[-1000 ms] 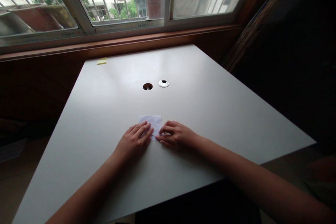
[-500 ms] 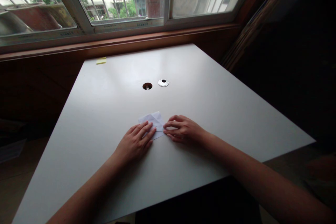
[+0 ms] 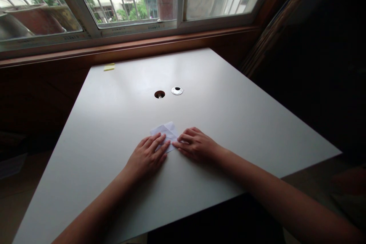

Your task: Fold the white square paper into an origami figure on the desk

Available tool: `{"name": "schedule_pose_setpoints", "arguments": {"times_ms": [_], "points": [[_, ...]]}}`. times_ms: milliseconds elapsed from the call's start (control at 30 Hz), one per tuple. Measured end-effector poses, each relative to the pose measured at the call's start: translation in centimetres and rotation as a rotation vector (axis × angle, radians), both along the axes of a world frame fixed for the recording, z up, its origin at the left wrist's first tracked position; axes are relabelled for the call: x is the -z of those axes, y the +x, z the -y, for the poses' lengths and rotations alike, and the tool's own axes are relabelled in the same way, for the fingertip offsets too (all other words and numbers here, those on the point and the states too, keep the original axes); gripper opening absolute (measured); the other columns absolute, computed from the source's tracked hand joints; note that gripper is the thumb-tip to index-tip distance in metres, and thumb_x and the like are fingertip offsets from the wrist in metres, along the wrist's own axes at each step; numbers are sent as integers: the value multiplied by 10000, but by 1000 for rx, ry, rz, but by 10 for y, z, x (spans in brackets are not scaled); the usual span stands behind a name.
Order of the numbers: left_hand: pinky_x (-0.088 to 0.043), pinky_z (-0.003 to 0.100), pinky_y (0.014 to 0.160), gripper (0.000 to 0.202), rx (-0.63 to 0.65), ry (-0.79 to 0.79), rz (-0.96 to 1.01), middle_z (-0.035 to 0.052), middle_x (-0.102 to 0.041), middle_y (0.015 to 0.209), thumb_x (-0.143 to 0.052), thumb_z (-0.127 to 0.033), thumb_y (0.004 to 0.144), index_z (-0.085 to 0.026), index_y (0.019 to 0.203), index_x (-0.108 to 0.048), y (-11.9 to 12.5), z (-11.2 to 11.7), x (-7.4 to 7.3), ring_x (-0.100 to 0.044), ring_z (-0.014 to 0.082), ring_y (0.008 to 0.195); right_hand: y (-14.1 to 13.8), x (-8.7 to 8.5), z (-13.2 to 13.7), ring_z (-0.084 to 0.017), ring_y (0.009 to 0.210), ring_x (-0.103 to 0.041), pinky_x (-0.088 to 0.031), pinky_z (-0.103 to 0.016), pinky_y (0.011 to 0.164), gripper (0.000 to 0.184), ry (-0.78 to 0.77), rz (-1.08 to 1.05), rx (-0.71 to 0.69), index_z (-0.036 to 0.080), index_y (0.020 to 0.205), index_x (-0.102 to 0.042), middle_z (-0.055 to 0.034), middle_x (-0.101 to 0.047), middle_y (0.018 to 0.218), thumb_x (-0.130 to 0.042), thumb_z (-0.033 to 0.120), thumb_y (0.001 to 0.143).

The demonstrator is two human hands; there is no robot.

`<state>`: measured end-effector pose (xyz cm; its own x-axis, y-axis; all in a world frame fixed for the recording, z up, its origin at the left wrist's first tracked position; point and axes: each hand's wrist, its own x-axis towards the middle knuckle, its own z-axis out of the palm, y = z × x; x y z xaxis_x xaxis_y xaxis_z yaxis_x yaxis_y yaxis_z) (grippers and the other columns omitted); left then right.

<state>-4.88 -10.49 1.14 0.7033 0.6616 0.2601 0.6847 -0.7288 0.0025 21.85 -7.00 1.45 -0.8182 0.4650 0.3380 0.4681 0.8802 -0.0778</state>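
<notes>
The folded white paper (image 3: 170, 129) should handle as light, thin and easily creased, best held at its edges; it lies on the desk (image 3: 228, 118), partly under the flattened, unclenched left hand (image 3: 149, 153), its right side meeting the curled fingertips of the right hand (image 3: 197, 145) (whether that grip pinches it, I cannot tell)

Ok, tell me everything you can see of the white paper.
The white paper is a small, thin-looking piece, faintly bluish, creased, apparently folded. It lies on the table, turned slightly askew, nearer the person than the round hole. The left grip rests over its near left part, outstretched; the right grip, curled, touches its right side. What they cover is hidden.
</notes>
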Motion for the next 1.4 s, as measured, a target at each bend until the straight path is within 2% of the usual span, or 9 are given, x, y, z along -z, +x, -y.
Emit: {"name": "schedule_pose_setpoints", "arguments": {"times_ms": [267,533,833,1067,1167,1233,1333,1400], "points": [[-496,423,1075,338,0,26,43,92,-620,1351,-494,-227,968,-141,1263,-636,-3,2,-5,-539,256,1294,-2,2,-6,-187,918,-526,-365,-350,847,256,10,-29,-20,256,1172,-675,-47,-662,956,-553,323,958],[-575,394,1002,251,-55,67,160,61,-742,1126,-508,-182,946,-156,1018,-747,-1,6,-15,-674,223,1114,-1,1,-6,-189,934,-533,-371,-349,845,270,-11,-32,-28,256,1180,-679,-55,-655,960,-581,312,934],[-571,383,1009,239,-79,65,172,52,-742,1130,-522,-196,940,-163,1016,-746,-13,8,-12,-679,213,1115,-2,3,-5,-190,941,-523,-373,-342,812,264,-37,-47,-18,276,1172,-690,-55,-652,996,-557,313,947],[-584,388,964,202,-121,105,213,58,-749,1075,-529,-177,927,-174,957,-728,-23,-2,-10,-695,208,1037,-2,1,-4,-194,956,-529,-401,-341,817,261,-68,-86,-7,277,1162,-699,-63,-651,1006,-588,293,926],[-567,398,981,190,-145,91,260,72,-727,1101,-535,-171,923,-177,999,-709,-23,-4,-13,-668,216,1075,-2,3,-2,-196,964,-528,-421,-343,841,272,-76,-96,-1,272,1180,-690,-67,-648,1014,-581,277,930],[-551,410,1003,243,-142,75,268,82,-704,1156,-535,-169,923,-181,1116,-681,-20,-3,-14,-642,225,1116,-3,4,0,-205,981,-524,-430,-350,853,303,-73,-85,8,266,1222,-666,-74,-647,1029,-573,274,934],[-532,443,1031,385,-109,45,214,100,-654,1269,-535,-192,928,-197,1308,-590,-11,-2,-13,-599,252,1189,-7,5,5,-222,998,-521,-446,-366,861,350,-56,-69,20,245,1274,-631,-92,-644,1055,-574,297,933],[-521,473,1044,416,-60,28,155,113,-618,1331,-541,-223,933,-201,1347,-565,-7,-3,-9,-568,278,1240,-10,6,7,-233,1014,-522,-460,-380,878,387,-62,-60,6,221,1304,-608,-107,-639,1085,-573,323,932]]}}
